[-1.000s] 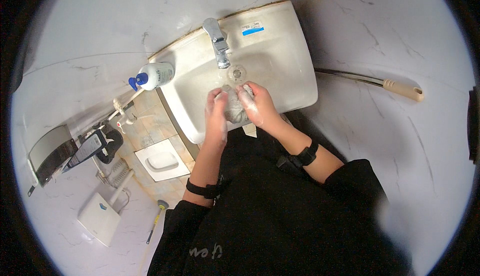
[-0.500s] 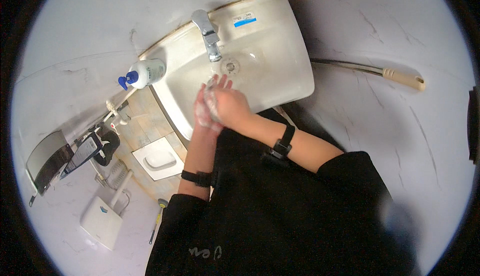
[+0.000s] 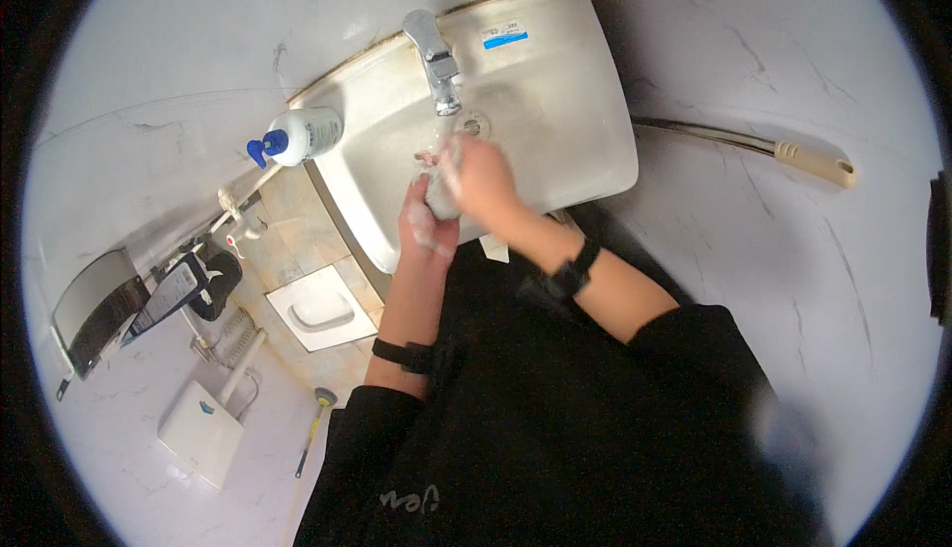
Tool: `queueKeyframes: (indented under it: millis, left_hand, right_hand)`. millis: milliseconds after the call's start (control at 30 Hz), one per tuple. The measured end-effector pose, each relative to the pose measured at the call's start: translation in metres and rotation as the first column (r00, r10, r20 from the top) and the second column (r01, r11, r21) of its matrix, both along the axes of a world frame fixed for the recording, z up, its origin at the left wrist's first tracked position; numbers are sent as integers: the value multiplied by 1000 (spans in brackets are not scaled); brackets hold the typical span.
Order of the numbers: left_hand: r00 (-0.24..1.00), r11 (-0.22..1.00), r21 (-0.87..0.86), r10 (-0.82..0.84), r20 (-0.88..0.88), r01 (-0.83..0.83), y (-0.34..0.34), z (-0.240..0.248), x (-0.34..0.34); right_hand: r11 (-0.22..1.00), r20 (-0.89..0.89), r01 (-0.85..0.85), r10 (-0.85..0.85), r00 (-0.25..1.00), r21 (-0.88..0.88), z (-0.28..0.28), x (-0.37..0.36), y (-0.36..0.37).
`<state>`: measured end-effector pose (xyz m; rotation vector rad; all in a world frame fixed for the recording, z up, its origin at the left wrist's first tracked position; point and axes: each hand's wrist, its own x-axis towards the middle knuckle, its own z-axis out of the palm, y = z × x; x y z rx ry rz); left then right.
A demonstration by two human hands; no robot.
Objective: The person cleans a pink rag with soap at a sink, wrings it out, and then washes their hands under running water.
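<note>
Over the front of the white washbasin (image 3: 565, 160), my two hands are together, with white foam on them. My left hand (image 3: 428, 218) lies palm up and open, foam on its palm and wrist; its fingers are partly covered by the other hand. My right hand (image 3: 486, 178) is across the left palm and smeared by motion, so its fingers cannot be read. Just beyond the hands stands the chrome faucet (image 3: 436, 63), its spout right above them. Behind my right hand the drain (image 3: 474, 126) is partly hidden.
A white pump bottle (image 3: 307, 136) with a blue head stands on the basin's left rim. To the right, a beige-handled tool (image 3: 813, 163) rests against the wall. Lower left are a squat toilet (image 3: 319, 309), a white cistern (image 3: 200, 435) and a wall-mounted dark holder (image 3: 104, 309).
Both hands have moved slightly toward the faucet. My right hand has slid forward over the left palm, baring more of the foam there. The view has shifted a little.
</note>
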<state>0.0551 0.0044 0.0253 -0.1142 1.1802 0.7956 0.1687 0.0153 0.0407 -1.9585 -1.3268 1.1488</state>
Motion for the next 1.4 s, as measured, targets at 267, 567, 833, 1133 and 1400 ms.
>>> queueKeyframes:
  millis: [267,567,833,1133,1400]
  left_hand:
    - [1000,991,134,-20,-10,21,-8,-6,-3]
    - [999,997,73,37,-6,-36,-9,-3,-8]
    - [996,978,190,-88,-24,91,-10,18,4]
    - [414,588,208,-241,-878,782,-13,31,-5]
    - [402,739,103,-239,-884,666,-11,-2,-48]
  right_hand:
    - [996,177,93,-93,980,6,-18,7,5]
    - [1000,223,-3,2,975,3,-15,11,0]
    - [966,-108,241,-250,962,-94,-61,6,-22]
    - [673,-670,25,-739,62,-740,-6,-6,-31]
    - [874,-689,330,-484,539,-356,-19,25,-26]
